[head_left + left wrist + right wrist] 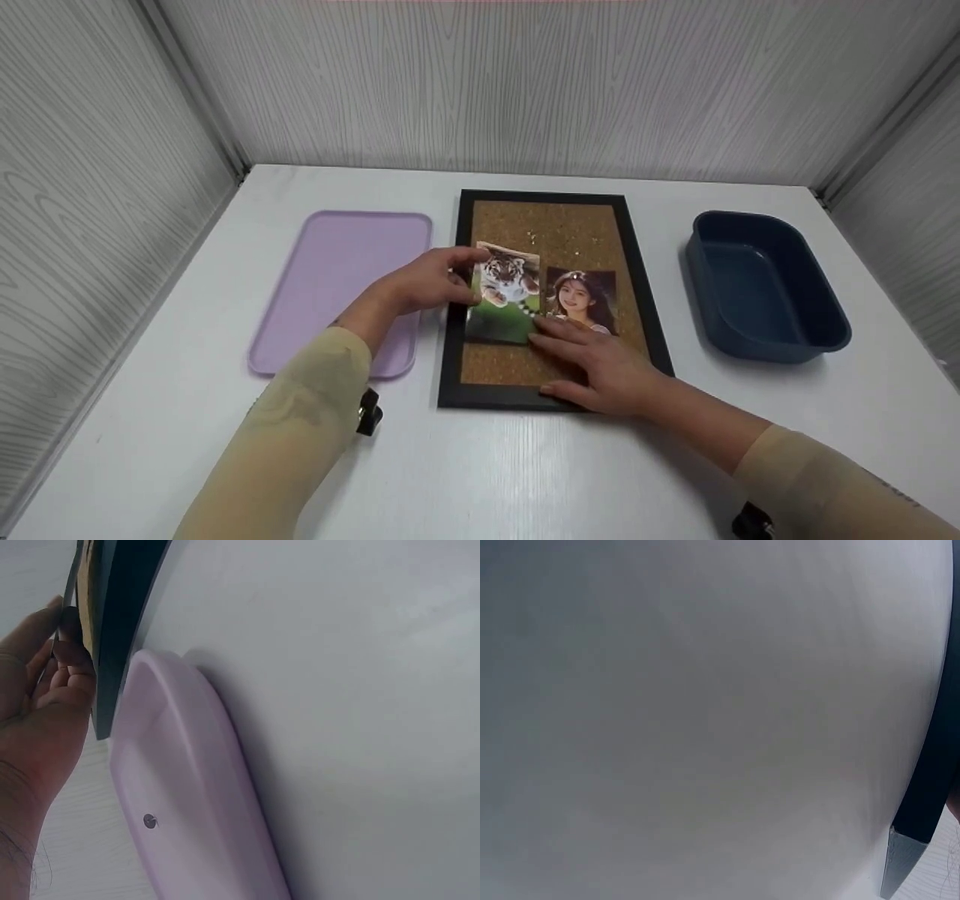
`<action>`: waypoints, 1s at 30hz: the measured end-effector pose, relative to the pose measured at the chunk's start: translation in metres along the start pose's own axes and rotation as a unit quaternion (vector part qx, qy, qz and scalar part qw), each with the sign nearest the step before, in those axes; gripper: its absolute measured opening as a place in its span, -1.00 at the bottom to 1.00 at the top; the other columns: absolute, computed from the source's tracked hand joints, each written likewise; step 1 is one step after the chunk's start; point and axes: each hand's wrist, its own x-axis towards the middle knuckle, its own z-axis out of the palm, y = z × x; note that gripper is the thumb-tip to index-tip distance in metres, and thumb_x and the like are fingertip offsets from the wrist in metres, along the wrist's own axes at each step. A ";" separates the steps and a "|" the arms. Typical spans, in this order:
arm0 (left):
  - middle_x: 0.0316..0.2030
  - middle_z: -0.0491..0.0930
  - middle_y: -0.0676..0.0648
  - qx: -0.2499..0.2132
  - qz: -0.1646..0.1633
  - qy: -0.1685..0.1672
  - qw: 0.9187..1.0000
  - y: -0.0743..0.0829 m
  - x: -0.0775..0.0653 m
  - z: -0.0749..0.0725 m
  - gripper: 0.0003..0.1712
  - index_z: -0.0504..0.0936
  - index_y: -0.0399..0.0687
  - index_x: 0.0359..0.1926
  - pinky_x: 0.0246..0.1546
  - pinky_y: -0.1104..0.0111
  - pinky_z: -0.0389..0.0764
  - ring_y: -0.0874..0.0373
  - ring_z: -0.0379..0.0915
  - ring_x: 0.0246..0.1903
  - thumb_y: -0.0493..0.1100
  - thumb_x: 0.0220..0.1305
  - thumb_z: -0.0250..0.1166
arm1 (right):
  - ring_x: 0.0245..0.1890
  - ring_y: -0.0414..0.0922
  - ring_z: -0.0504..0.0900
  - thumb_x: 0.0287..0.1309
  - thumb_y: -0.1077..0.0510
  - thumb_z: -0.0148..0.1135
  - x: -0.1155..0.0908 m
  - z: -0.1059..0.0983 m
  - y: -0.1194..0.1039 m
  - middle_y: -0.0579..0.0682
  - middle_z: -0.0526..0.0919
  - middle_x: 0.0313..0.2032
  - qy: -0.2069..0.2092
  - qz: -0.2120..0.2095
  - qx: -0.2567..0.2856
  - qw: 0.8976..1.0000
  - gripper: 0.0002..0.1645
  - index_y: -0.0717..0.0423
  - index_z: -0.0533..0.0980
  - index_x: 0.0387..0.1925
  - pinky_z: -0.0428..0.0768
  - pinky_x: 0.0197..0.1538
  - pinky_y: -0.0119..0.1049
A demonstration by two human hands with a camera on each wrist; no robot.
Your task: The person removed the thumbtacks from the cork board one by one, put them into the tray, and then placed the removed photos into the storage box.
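A cork board (553,225) with a black frame lies on the white table, two photos on its cork. At the left is a tiger photo (499,319); my left hand (431,281) pinches its left edge. In the left wrist view that photo (69,585) shows edge-on between the thumb and fingers of my left hand (45,686). My right hand (600,367) rests on the lower right of the board, fingers extended, fingertips at the tiger photo's lower right corner. That hand partly covers a portrait photo (581,296) beside it.
A lilac tray (341,277) lies left of the board, under my left forearm. On the right stands a deep navy blue tub (765,300). Grey wood-grain panels (480,82) enclose the table at the back and sides. A few pale specks (533,238) dot the upper cork.
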 end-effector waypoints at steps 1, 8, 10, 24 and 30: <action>0.45 0.39 -0.15 -0.003 0.001 0.001 1.000 0.001 0.000 0.000 -0.11 0.32 -0.06 0.61 0.08 0.25 0.58 0.01 0.55 0.00 -0.35 0.32 0.45 | 0.58 0.03 0.23 0.48 -0.42 0.13 0.000 0.000 0.000 -0.10 0.14 0.65 0.003 -0.002 -0.001 1.000 -0.12 -0.17 0.28 0.63 0.39 0.44 0.17; 0.53 0.30 -0.14 -0.015 -0.002 0.004 1.000 0.003 -0.002 -0.005 -0.12 0.28 -0.06 0.63 -0.02 0.25 0.57 0.07 0.56 -0.07 -0.36 0.37 0.41 | 0.60 -0.01 0.19 0.47 -0.42 0.13 0.001 0.002 0.003 -0.09 0.13 0.65 0.011 0.000 -0.002 1.000 -0.13 -0.18 0.29 0.63 0.38 0.45 0.17; 0.55 0.27 -0.13 -0.017 -0.007 0.010 1.000 0.002 -0.003 -0.008 -0.13 0.27 -0.04 0.63 -0.02 0.23 0.57 0.06 0.58 -0.06 -0.36 0.39 0.40 | 0.59 0.01 0.22 0.47 -0.41 0.15 0.001 0.003 0.004 -0.07 0.15 0.65 0.015 -0.001 -0.001 1.000 -0.13 -0.17 0.30 0.62 0.40 0.43 0.17; 0.52 0.27 -0.14 -0.021 -0.011 0.023 0.999 0.002 -0.002 -0.018 -0.12 0.29 0.00 0.63 0.11 0.12 0.58 -0.04 0.59 0.08 -0.35 0.37 0.39 | 0.59 0.08 0.21 0.44 -0.33 0.26 0.002 0.002 0.010 0.02 0.31 0.58 0.045 -0.038 -0.018 0.998 -0.14 -0.04 0.38 0.57 0.20 0.53 0.23; 0.51 0.29 -0.14 -0.022 -0.004 0.027 0.999 0.006 -0.002 -0.020 -0.14 0.30 0.01 0.63 0.04 0.26 0.56 0.02 0.59 0.03 -0.33 0.39 0.41 | 0.61 0.09 0.17 0.42 -0.32 0.30 0.001 0.000 0.008 0.08 0.29 0.58 0.050 -0.045 -0.010 0.998 -0.10 0.00 0.35 0.58 0.14 0.55 0.23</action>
